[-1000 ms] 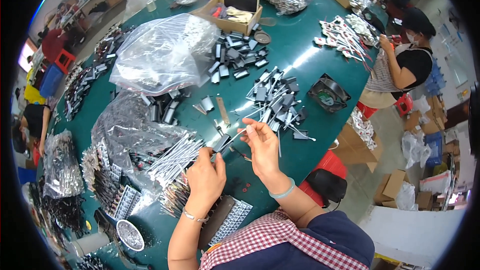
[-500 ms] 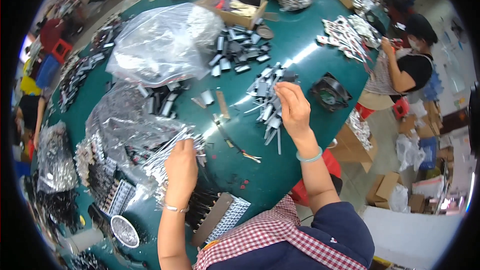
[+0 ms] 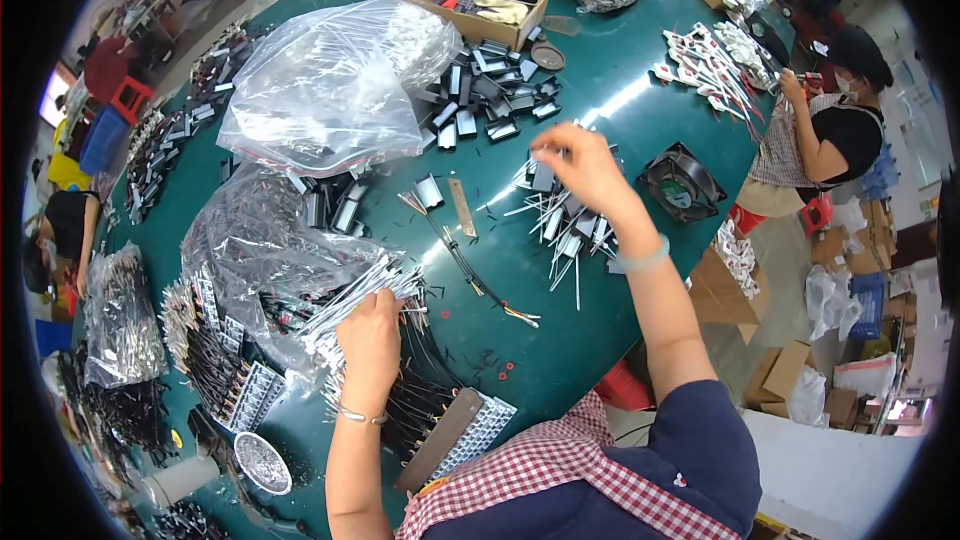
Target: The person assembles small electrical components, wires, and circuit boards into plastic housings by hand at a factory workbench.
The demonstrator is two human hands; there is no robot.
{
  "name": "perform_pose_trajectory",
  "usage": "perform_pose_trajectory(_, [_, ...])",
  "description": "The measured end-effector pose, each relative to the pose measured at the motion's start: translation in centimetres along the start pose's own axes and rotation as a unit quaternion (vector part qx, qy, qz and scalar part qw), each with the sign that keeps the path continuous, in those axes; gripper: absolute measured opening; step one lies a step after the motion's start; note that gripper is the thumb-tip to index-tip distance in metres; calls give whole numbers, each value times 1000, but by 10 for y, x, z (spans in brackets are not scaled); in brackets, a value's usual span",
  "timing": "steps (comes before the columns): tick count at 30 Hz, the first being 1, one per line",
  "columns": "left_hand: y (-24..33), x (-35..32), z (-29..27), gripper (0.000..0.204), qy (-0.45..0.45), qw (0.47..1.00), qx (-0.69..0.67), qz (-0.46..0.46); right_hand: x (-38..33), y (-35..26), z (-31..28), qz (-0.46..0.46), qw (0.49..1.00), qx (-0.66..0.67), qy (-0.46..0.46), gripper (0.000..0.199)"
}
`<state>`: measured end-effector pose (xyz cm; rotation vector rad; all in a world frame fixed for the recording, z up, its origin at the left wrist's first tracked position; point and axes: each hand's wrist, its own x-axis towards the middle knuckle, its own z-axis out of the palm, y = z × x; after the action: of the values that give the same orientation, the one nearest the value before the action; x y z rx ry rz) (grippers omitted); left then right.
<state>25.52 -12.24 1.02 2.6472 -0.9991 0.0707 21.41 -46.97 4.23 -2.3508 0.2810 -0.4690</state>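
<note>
My left hand (image 3: pixel 371 348) is closed over a pile of thin white wires (image 3: pixel 345 302) on the green table. A short white tip pokes out beside its fingers, but what they pinch is mostly hidden. Farther right, my right hand (image 3: pixel 588 172) is raised above a heap of small black-and-grey parts with thin white strips (image 3: pixel 572 225). Its thumb and forefinger are bent close together; anything between them is too small to make out. Between the hands lies a dark cable with coloured bare ends (image 3: pixel 472 278), near a small black-and-silver block (image 3: pixel 428 190) and a narrow brown strip (image 3: pixel 462 207).
A black fan (image 3: pixel 682 183) stands right of the heap. Large clear bags (image 3: pixel 318 90), more black blocks (image 3: pixel 485 90) and a cardboard box (image 3: pixel 530 28) are farther back. Black wires (image 3: pixel 415 400) under a brown bar lie close to my apron. A co-worker (image 3: pixel 845 125) handles parts at the right.
My right hand has risen away from the heap's near side toward its far edge. My left hand stays at the white wires. The whole view has shifted slightly.
</note>
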Motion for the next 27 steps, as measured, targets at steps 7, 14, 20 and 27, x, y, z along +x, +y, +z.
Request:
perform_pose_trajectory(7, [-4,-2,2,12,12,1000,2,22,79,79,19,70,966,-250,-13,19])
perform_pose_trajectory(14, [-10,-4,-3,7,37,998,-1,45,72,76,6,121,969,-208,-51,18])
perform_pose_trajectory(20, [-1,-1,-25,7,103,994,-16,29,9,-20,-2,57,993,99,23,14])
perform_pose_trajectory(27, [36,2,-63,7,227,928,-294,38,-58,-100,47,133,758,630,-109,12])
